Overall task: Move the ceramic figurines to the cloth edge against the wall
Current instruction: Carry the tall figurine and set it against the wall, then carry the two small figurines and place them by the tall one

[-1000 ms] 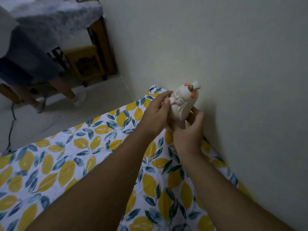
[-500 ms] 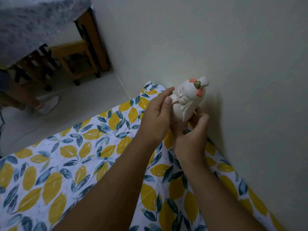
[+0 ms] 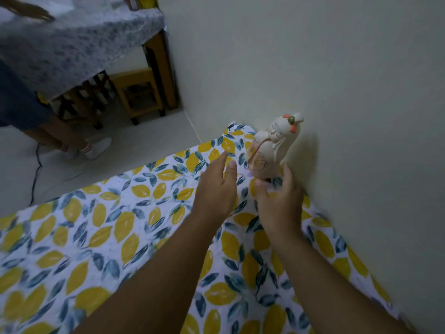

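Observation:
A white ceramic figurine [image 3: 272, 148] with orange hair ornaments stands upright on the lemon-print cloth [image 3: 115, 227], at the cloth's far corner right beside the wall [image 3: 337, 92]. My left hand [image 3: 216, 189] hovers just left of the figurine, fingers apart, holding nothing. My right hand [image 3: 279, 201] sits just below the figurine's base with fingers spread; its fingertips are close to the base but do not grip it.
A wooden table [image 3: 159, 63] with a grey patterned cover stands at the back against the wall, a wooden stool [image 3: 137, 92] beneath it. Another person's legs and white shoes [image 3: 96, 148] are on the floor at left. A black cable [image 3: 36, 174] lies on the floor.
Both hands held the figurine in the air; now it stands on the cloth by the wall and both hands have let go and drawn back slightly.

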Motion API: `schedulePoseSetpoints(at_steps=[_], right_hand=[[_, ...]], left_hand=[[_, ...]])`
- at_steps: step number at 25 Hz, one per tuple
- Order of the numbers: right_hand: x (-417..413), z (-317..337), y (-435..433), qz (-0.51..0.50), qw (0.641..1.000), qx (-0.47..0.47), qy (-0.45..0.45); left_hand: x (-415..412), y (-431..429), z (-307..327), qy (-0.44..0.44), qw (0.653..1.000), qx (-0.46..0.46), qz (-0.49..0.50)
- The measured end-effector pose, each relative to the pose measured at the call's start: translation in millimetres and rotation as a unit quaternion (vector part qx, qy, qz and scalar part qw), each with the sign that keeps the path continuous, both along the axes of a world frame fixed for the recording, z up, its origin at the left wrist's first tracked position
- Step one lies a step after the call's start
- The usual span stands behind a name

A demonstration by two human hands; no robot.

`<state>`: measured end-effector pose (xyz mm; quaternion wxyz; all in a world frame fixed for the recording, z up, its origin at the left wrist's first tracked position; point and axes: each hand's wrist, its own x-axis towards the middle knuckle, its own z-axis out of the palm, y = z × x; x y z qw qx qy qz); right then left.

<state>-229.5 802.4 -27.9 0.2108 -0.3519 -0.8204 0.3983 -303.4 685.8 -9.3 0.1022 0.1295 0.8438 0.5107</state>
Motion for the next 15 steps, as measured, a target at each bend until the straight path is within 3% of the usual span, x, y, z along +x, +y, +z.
schedulePoseSetpoints(at_steps=[3,7,15], right_hand=[[29.5,12.1,-66.7,0.136,0.987,0.054,-0.068],[55.5,30.4,-184.9,0.319,0.936,0.097,-0.115],[114.6,32.8,-385.0,0.521,0.829,0.172,-0.11]], left_hand=[[49.2,-83.0,5.8,0.04,0.994,-0.098,0.03],[107.5,-211.6,25.4,0.072,0.977,-0.177,0.096],[202.7,-413.9,32.5,0.068,0.946,-0.256,0.188]])
